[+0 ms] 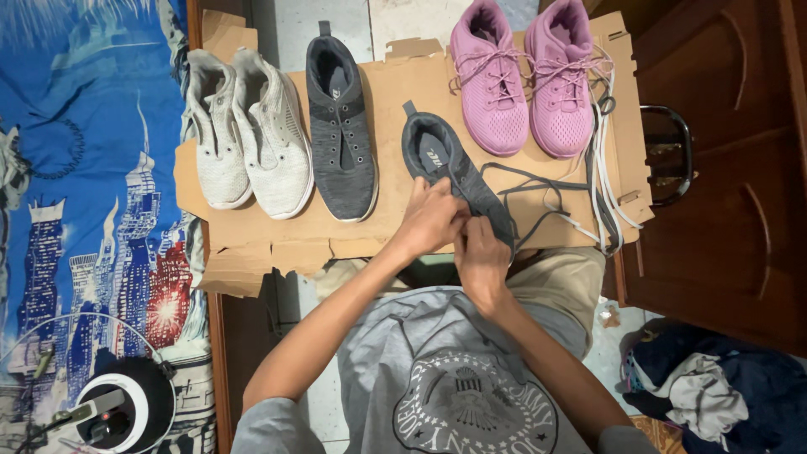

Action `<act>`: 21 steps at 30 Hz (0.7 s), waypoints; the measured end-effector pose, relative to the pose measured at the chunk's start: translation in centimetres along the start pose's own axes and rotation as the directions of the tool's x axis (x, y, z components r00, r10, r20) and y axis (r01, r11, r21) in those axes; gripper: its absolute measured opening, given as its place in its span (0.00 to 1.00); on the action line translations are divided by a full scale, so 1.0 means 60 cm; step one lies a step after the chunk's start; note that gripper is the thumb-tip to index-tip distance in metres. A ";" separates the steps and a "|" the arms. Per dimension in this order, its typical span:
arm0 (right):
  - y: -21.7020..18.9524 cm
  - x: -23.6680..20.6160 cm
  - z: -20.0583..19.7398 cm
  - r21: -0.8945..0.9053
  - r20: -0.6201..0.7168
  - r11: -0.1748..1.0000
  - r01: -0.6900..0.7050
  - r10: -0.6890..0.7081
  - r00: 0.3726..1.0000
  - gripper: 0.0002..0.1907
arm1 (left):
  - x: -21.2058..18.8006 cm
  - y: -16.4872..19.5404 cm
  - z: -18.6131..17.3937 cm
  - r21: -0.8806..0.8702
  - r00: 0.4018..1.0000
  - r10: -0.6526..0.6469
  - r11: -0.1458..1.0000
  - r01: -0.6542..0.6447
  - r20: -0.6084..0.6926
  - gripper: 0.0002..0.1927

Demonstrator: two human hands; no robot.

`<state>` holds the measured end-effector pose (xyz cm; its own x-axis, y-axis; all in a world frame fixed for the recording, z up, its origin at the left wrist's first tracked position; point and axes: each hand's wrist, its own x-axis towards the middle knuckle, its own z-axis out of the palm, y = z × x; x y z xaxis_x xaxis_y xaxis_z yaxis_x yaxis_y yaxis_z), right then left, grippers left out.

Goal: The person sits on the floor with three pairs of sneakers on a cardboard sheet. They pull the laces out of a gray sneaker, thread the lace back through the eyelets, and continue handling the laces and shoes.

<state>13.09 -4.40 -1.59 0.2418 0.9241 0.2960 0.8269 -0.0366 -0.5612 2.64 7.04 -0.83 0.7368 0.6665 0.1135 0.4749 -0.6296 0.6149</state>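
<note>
A dark grey sneaker point(437, 155) lies tilted on a flat sheet of cardboard point(395, 84), toe toward me. My left hand point(430, 220) and my right hand point(481, 254) are both closed on the front of this shoe, fingers pinching its grey lace point(538, 181), which trails off to the right. The toe of the shoe is hidden under my hands. Its matching grey sneaker point(340, 134) stands to the left without laces.
Two light grey sneakers point(248, 134) sit at the cardboard's left, two pink laced sneakers point(525, 76) at the back right. Loose white laces point(598, 168) lie along the right edge. A wooden cabinet point(731, 168) is right, a blue bedsheet point(92, 168) left, clothes point(714, 391) on the floor.
</note>
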 end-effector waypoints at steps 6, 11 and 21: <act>0.003 -0.002 -0.002 0.011 -0.016 1.000 0.008 -0.008 1.000 0.12 | -0.001 0.005 0.000 -0.073 0.999 -0.042 0.996 0.044 0.023 0.06; 0.003 0.000 -0.007 0.115 0.013 0.990 -0.083 0.082 0.997 0.12 | -0.005 0.016 -0.007 -0.200 0.992 -0.014 0.980 -0.012 -0.124 0.09; 0.010 0.036 -0.035 0.350 0.017 0.933 -0.078 0.077 0.997 0.08 | -0.008 -0.003 0.000 -0.995 0.948 -0.317 0.092 0.048 0.016 0.08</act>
<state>15.18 -3.22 0.36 0.2961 0.9248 0.2388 0.5753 0.0269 -0.8175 2.19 6.81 -1.03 0.5556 0.8254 -0.1002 -0.4000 0.3710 0.8381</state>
